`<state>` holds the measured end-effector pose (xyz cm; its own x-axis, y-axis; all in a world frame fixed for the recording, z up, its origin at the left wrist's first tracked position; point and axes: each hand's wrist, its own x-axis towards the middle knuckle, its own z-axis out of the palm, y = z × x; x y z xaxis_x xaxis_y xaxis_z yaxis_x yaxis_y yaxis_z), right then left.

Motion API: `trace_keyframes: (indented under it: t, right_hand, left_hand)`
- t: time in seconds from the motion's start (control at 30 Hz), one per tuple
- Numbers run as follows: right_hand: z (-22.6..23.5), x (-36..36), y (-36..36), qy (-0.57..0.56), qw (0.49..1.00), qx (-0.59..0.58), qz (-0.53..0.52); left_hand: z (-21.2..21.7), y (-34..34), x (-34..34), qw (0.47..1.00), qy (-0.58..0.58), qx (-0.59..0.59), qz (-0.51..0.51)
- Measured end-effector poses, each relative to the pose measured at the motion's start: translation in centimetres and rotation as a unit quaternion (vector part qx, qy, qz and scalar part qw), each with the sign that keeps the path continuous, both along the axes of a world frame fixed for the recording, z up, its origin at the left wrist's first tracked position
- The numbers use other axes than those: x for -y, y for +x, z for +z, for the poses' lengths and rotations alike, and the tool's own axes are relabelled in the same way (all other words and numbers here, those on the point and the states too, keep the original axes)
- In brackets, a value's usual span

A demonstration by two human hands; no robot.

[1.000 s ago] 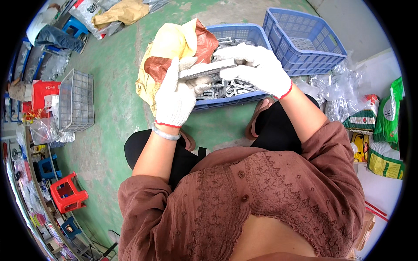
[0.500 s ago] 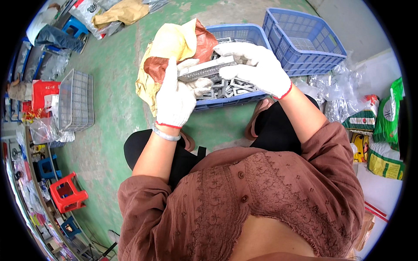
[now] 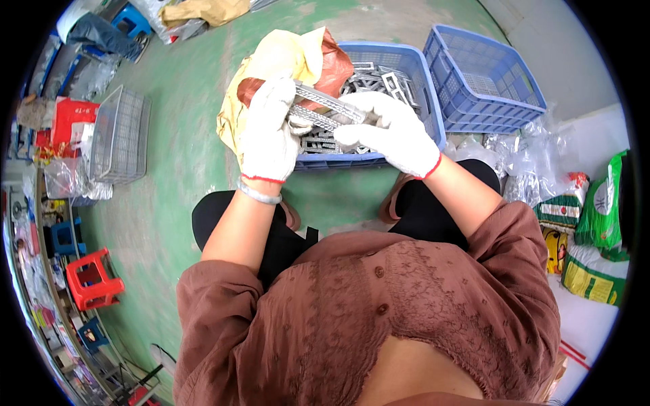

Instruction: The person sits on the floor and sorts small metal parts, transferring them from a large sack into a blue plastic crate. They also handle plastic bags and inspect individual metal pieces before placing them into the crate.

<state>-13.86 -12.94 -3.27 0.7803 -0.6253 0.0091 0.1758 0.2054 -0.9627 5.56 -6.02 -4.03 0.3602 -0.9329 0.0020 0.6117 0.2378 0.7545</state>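
Note:
Between my hands, above a blue plastic crate [image 3: 434,101], is a long, narrow grey metal frame [image 3: 326,101] with a ridged surface; whether it is one piece or several together I cannot tell. My left hand [image 3: 267,139], in a white knit glove with a red cuff, is closed round its left end. The gloved fingers of my right hand [image 3: 396,132] pinch the other end. Many similar grey metal frames [image 3: 394,86] lie loose in the crate below. A yellow sack with a reddish-brown inside [image 3: 277,57] drapes over the crate's left side.
Behind to the right stands another blue crate [image 3: 504,111]. Clear plastic bags [image 3: 535,166] and a green bag [image 3: 602,210] lie along the right wall. Leftward are a grey mesh crate [image 3: 122,139], a red stool [image 3: 95,279] and cluttered shelving. A person's leg [image 3: 105,35] shows far left.
The metal frame has turned and tilted, its right end now lower. My right hand has moved down with it, and my left hand has shifted slightly. The whole view has also shifted a little.

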Motion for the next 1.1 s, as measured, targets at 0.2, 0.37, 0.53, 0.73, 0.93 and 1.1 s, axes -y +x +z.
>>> trace_keyframes:
  t: [0.2, 0.37, 0.53, 0.73, 0.93, 1.1]
  right_hand:
    - [-0.3, -1.6, 0.7, -0.043, 0.995, -0.073, 0.057]
    - [-0.4, -2.8, 0.8, 0.015, 0.996, -0.054, 0.065]
    - [0.1, -2.7, 0.9, -0.019, 0.994, -0.067, 0.084]
    - [0.2, -2.9, 0.9, -0.021, 0.995, -0.068, 0.072]
    - [0.9, -3.0, 1.1, -0.184, 0.974, -0.127, 0.026]
    - [0.6, -3.8, 1.1, -0.331, 0.938, -0.090, -0.059]
  left_hand:
    - [0.1, 1.3, 0.0, 0.996, 0.054, 0.076, 0.010]
    - [1.1, 0.9, 0.0, 0.993, 0.082, 0.085, 0.019]
    - [0.5, 1.4, -0.2, 0.994, 0.076, 0.081, 0.005]
    - [0.7, 1.3, -0.1, 0.993, 0.078, 0.091, 0.001]
    - [0.2, 1.1, 0.1, 0.995, 0.044, 0.081, -0.038]
    - [-1.2, 0.7, 0.2, 0.995, 0.008, 0.057, -0.085]
